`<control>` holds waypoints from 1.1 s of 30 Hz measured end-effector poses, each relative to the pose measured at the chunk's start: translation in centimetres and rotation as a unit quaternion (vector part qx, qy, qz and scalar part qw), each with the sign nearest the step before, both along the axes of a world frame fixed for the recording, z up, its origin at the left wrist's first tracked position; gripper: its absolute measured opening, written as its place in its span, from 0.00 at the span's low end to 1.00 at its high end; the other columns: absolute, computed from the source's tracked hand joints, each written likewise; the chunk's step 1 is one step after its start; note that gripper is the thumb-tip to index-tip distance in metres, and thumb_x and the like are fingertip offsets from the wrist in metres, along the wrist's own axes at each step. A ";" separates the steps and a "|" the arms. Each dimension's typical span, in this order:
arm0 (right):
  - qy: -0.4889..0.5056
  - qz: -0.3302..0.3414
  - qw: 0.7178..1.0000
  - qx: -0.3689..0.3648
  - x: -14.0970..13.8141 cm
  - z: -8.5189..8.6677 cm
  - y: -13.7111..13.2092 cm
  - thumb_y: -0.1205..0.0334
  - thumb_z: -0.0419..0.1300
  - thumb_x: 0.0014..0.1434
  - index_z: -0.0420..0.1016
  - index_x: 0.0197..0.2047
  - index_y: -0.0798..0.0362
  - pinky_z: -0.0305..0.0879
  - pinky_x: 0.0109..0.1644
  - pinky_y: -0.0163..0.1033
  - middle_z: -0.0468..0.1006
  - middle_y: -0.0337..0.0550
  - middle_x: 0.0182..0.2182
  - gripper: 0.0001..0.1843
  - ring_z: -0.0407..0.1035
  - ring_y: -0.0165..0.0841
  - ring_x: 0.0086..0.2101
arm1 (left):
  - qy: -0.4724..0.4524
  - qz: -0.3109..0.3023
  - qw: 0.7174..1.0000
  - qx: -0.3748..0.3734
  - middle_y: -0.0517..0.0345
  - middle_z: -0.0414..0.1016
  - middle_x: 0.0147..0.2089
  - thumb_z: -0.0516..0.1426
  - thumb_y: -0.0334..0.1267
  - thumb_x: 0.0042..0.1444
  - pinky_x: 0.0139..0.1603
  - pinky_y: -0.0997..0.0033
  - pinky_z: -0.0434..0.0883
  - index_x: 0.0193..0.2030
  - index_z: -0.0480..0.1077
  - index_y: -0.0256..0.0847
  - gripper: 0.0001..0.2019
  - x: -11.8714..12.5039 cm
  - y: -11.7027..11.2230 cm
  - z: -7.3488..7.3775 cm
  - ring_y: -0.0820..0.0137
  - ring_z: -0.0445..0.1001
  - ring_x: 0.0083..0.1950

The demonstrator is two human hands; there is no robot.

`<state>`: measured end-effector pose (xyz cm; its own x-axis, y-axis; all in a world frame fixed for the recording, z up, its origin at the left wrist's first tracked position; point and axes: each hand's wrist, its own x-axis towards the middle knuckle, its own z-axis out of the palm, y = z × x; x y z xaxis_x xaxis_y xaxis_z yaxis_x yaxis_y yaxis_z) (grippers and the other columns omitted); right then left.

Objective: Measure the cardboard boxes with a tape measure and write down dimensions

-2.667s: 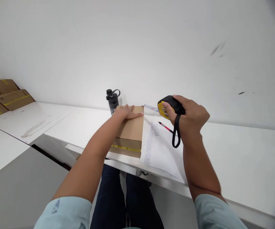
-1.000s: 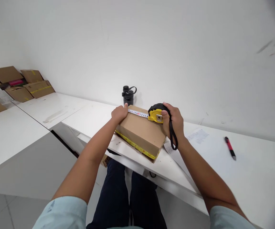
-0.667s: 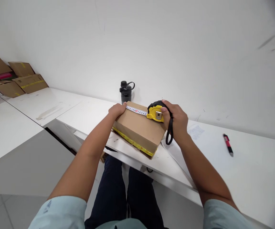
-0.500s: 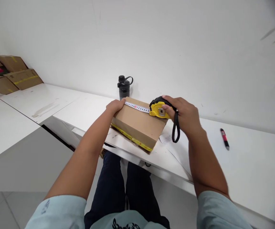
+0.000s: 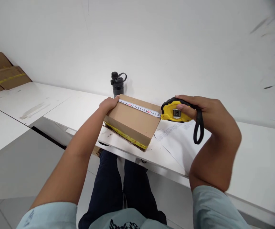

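Observation:
A brown cardboard box [image 5: 134,122] with yellow tape along its lower front edge rests on the white desk. My left hand [image 5: 109,104] is closed at its far left corner, pinning the end of the white tape blade [image 5: 138,108] there. The blade runs across the top of the box to the right. My right hand [image 5: 199,106] grips the yellow and black tape measure [image 5: 175,111], its thumb on the front by the metal clip. The case sits just past the box's right edge, and a black wrist strap [image 5: 199,127] dangles from it.
Behind the box stands a black water bottle [image 5: 117,84] near the wall. Printed paper [image 5: 175,140] lies to the right of the box. Several cardboard boxes [image 5: 7,76] are stacked at the far left. The desk's front edge [image 5: 161,164] runs above my legs.
My right hand has pulled the tape measure to the right, past the box's edge, so more blade is out. The view has shifted slightly right; the pen is hidden now.

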<state>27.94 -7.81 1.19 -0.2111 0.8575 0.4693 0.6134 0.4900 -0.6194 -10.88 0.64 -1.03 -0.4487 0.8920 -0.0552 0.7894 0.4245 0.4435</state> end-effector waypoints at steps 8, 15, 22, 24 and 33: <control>0.010 -0.007 0.999 -0.051 0.0 0.3 -0.2 0.35 0.65 0.62 0.87 0.52 0.35 0.77 0.47 0.48 0.87 0.37 0.49 0.21 0.80 0.48 0.48 | -0.021 -0.007 0.999 -0.033 0.37 0.80 0.65 0.44 0.70 0.68 0.63 0.44 0.74 0.61 0.79 0.39 0.39 0.8 -0.7 0.8 0.40 0.80 0.63; 0.000 -0.024 0.997 -0.069 0.5 0.7 -0.4 0.30 0.65 0.58 0.86 0.50 0.36 0.75 0.41 0.47 0.86 0.41 0.47 0.26 0.79 0.48 0.44 | -0.030 -0.010 0.999 -0.037 0.39 0.81 0.64 0.44 0.70 0.68 0.61 0.47 0.75 0.61 0.78 0.40 0.39 0.9 -0.9 1.0 0.41 0.81 0.61; -0.001 -0.011 0.980 -0.198 0.7 2.8 -1.9 0.30 0.71 0.46 0.80 0.54 0.44 0.74 0.37 0.46 0.85 0.48 0.35 0.38 0.75 0.42 0.34 | -0.036 -0.011 0.999 -0.033 0.39 0.81 0.64 0.44 0.71 0.68 0.60 0.47 0.75 0.61 0.78 0.40 0.39 0.8 -0.7 0.6 0.41 0.81 0.60; 0.012 -0.013 0.981 -0.195 0.4 3.1 -2.1 0.29 0.71 0.45 0.79 0.52 0.44 0.74 0.35 0.45 0.84 0.48 0.35 0.38 0.76 0.41 0.34 | -0.034 -0.011 0.999 -0.031 0.38 0.80 0.65 0.44 0.70 0.69 0.62 0.45 0.74 0.62 0.78 0.39 0.40 0.8 -0.7 0.6 0.41 0.80 0.61; -0.039 0.027 0.988 -0.147 1.9 1.5 -0.8 0.24 0.66 0.52 0.80 0.56 0.43 0.73 0.30 0.45 0.83 0.47 0.35 0.40 0.77 0.42 0.33 | -0.047 -0.007 0.998 -0.031 0.38 0.81 0.64 0.44 0.71 0.68 0.60 0.46 0.75 0.61 0.79 0.40 0.40 0.6 -0.6 0.6 0.41 0.81 0.59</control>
<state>29.79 -8.60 2.73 -0.2848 0.9410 0.1830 0.6426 0.3291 -0.6919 -10.32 0.01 -0.46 -0.4261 0.8917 -0.1524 0.7512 0.4426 0.4897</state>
